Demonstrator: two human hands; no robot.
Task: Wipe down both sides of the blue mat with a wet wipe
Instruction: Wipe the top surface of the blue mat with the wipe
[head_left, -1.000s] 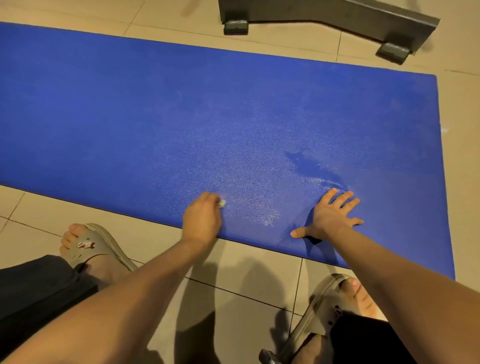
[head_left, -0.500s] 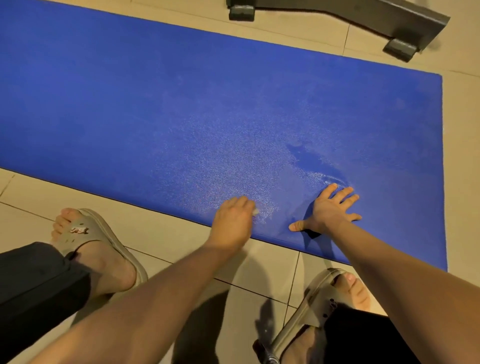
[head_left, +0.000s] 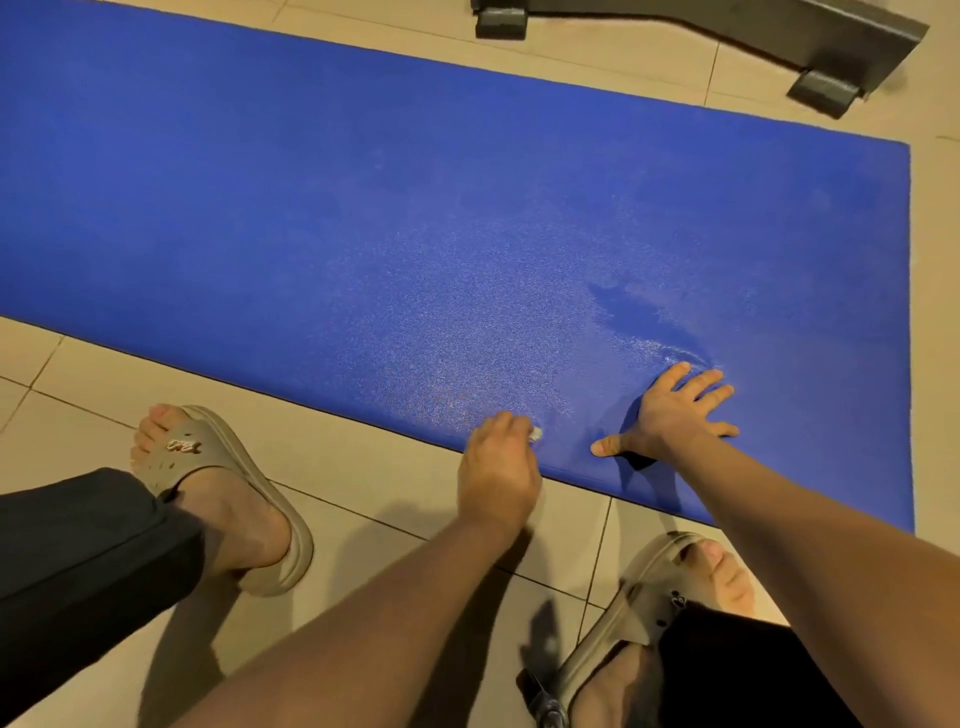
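Note:
The blue mat (head_left: 415, 208) lies flat on the tiled floor, with a shiny damp patch near its front edge. My left hand (head_left: 498, 467) grips a small white wet wipe (head_left: 535, 434) and holds it against the mat's near edge; only a corner of the wipe shows past my fingers. My right hand (head_left: 670, 415) lies flat on the mat with its fingers spread, just right of the wipe. A small ripple in the mat sits at my right fingertips.
My two feet in beige sandals (head_left: 228, 483) stand on the beige tiles in front of the mat. A grey metal frame with rubber feet (head_left: 826, 93) stands on the floor beyond the mat's far right corner.
My left hand has slid the wipe to the right along the mat's near edge, closer to my right hand. My right hand has stayed pressed in place.

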